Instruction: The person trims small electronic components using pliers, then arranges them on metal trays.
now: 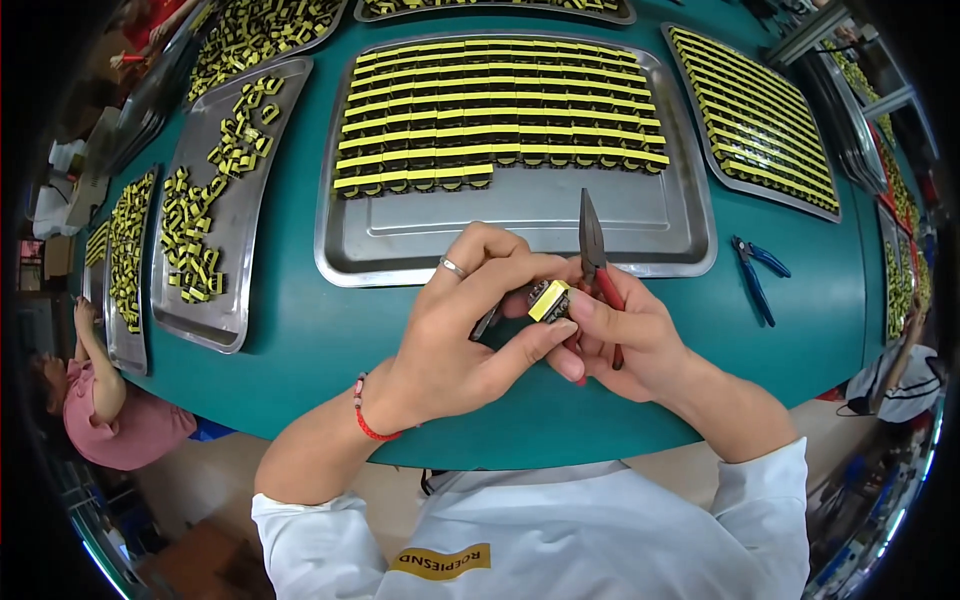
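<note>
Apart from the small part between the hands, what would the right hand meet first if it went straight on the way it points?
Most likely the left hand, just beyond the yellow-and-black part: the right hand points forward and to the left. Depth is unclear.

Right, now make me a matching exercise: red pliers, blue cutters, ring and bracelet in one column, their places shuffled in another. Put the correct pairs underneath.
Column one
1. Red pliers
2. Blue cutters
3. Ring
4. Bracelet

Column two
A. Around the left wrist
B. Held in the right hand
C. On a finger of the left hand
D. Lying on the table

Pairs: 1-B, 2-D, 3-C, 4-A
</note>
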The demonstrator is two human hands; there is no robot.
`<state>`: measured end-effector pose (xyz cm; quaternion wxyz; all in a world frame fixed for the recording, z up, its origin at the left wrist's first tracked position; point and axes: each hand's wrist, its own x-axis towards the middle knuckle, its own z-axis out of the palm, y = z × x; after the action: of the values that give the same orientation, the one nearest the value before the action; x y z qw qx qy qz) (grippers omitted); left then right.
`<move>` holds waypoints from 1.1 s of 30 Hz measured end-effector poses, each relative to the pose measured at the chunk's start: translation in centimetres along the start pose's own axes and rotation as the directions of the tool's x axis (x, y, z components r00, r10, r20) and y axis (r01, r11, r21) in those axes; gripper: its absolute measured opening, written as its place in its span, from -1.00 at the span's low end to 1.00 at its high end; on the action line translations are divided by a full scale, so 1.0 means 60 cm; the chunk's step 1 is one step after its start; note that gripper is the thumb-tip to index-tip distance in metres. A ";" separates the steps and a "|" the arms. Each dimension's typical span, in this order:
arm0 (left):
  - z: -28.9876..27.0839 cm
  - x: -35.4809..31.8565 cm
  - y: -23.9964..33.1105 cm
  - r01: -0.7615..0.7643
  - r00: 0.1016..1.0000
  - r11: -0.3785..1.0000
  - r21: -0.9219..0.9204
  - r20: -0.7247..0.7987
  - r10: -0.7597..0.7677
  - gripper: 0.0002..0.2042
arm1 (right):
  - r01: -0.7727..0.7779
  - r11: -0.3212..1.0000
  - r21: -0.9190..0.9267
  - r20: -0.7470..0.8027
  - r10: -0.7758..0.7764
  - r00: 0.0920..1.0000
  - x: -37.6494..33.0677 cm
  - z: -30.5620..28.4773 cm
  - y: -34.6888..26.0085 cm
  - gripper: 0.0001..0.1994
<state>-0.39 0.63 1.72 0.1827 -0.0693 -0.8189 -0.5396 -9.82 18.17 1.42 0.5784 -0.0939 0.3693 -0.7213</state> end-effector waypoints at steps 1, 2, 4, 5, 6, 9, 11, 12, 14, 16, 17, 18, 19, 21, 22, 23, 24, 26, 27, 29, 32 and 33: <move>0.002 -0.001 -0.004 -0.038 0.999 0.999 -0.012 -0.019 0.038 -0.58 | -0.019 0.999 0.033 0.020 0.018 1.000 -0.001 -0.003 0.003 -0.66; 0.004 -0.003 -0.006 -0.075 0.997 0.997 -0.021 -0.036 0.075 -0.58 | -0.018 0.999 0.035 0.021 0.018 1.000 -0.001 -0.004 0.005 -0.66; 0.007 -0.003 0.004 -0.055 0.997 0.998 -0.025 -0.054 0.053 -0.59 | -0.007 0.998 0.069 0.048 0.004 0.999 -0.003 -0.006 0.009 -0.64; 0.009 -0.003 0.006 -0.034 0.997 0.999 -0.030 -0.073 0.031 -0.59 | -0.006 0.997 0.072 0.048 0.003 0.999 -0.002 -0.007 0.011 -0.64; 0.011 -0.004 0.005 -0.033 0.997 0.999 -0.029 -0.070 0.031 -0.59 | 0.020 0.998 0.063 0.042 -0.023 0.999 -0.002 -0.008 0.013 -0.65; 0.016 -0.005 0.001 -0.022 0.995 0.998 -0.051 -0.101 0.017 -0.58 | 0.053 0.998 0.038 0.016 -0.054 0.998 -0.002 -0.004 0.013 -0.67; 0.013 -0.005 0.003 -0.025 0.997 0.998 -0.062 -0.069 0.020 -0.56 | 0.059 0.998 0.021 -0.002 -0.059 0.998 -0.003 -0.005 0.012 -0.67; 0.012 -0.005 0.004 -0.026 0.998 0.998 -0.060 -0.066 0.022 -0.56 | 0.041 0.998 0.050 0.033 -0.042 0.999 -0.002 -0.011 0.013 -0.66; 0.008 -0.003 0.004 -0.018 1.000 0.989 -0.145 -0.024 0.015 -0.54 | 0.023 0.997 0.080 0.067 -0.028 0.997 0.000 -0.015 0.010 -0.65; 0.011 -0.003 0.003 -0.026 1.000 0.989 -0.148 -0.018 0.024 -0.54 | -0.022 0.998 0.064 0.101 0.016 0.995 0.000 -0.016 0.006 -0.59; 0.011 -0.004 0.002 -0.033 0.999 0.988 -0.149 -0.014 0.032 -0.54 | -0.022 0.998 0.066 0.101 0.015 0.995 0.000 -0.013 0.006 -0.59; 0.011 -0.007 0.001 -0.032 0.999 0.989 -0.147 -0.011 0.030 -0.54 | -0.033 0.999 0.022 0.075 0.031 0.997 0.000 -0.008 0.005 -0.59; 0.011 -0.009 0.000 -0.040 0.999 0.991 -0.124 -0.022 0.037 -0.58 | -0.046 0.999 -0.023 0.048 0.047 0.998 0.000 -0.004 0.004 -0.59; 0.010 -0.011 -0.002 -0.046 0.999 0.993 -0.106 -0.030 0.043 -0.62 | 0.022 0.995 -0.101 -0.036 -0.026 0.999 -0.005 0.004 0.002 -0.62; 0.008 -0.010 -0.003 -0.010 0.996 0.993 -0.116 -0.090 0.000 -0.66 | 0.081 0.979 -0.186 -0.110 -0.103 0.989 -0.007 0.007 0.001 -0.64; 0.006 -0.009 -0.004 0.025 0.987 0.992 -0.123 -0.153 -0.044 -0.70 | 0.143 0.977 -0.159 -0.094 -0.159 0.983 -0.009 0.003 -0.005 -0.70; 0.007 -0.014 0.001 0.112 0.967 0.987 -0.116 -0.216 -0.135 -0.70 | 0.218 0.972 -0.081 -0.040 -0.222 0.974 -0.009 -0.002 -0.009 -0.72; 0.007 -0.009 -0.002 0.063 0.941 0.998 -0.018 -0.332 -0.066 -0.67 | 0.236 0.969 -0.071 0.149 -0.224 0.963 -0.014 -0.009 -0.016 -0.69; 0.008 -0.007 -0.004 0.066 0.940 0.998 -0.015 -0.336 -0.067 -0.67 | 0.096 0.990 -0.106 0.168 -0.077 0.983 -0.019 -0.003 -0.022 -0.68; 0.009 -0.006 -0.007 -0.011 0.937 0.996 0.085 -0.348 0.040 -0.64 | -0.158 0.981 -0.112 0.191 0.177 0.965 -0.031 0.022 -0.032 -0.64; 0.007 -0.012 -0.007 -0.015 0.960 0.989 0.145 -0.275 0.055 -0.65 | -0.279 0.953 -0.118 0.325 0.303 0.896 -0.030 0.025 -0.017 -0.64; 0.007 -0.012 -0.008 -0.014 0.960 0.990 0.142 -0.274 0.053 -0.65 | -0.280 0.953 -0.115 0.323 0.303 0.897 -0.030 0.029 -0.015 -0.64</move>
<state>0.04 0.89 0.88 0.3090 0.0056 -0.8196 -0.4825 -8.93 19.13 3.75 0.7309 -0.1785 0.2985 -0.5872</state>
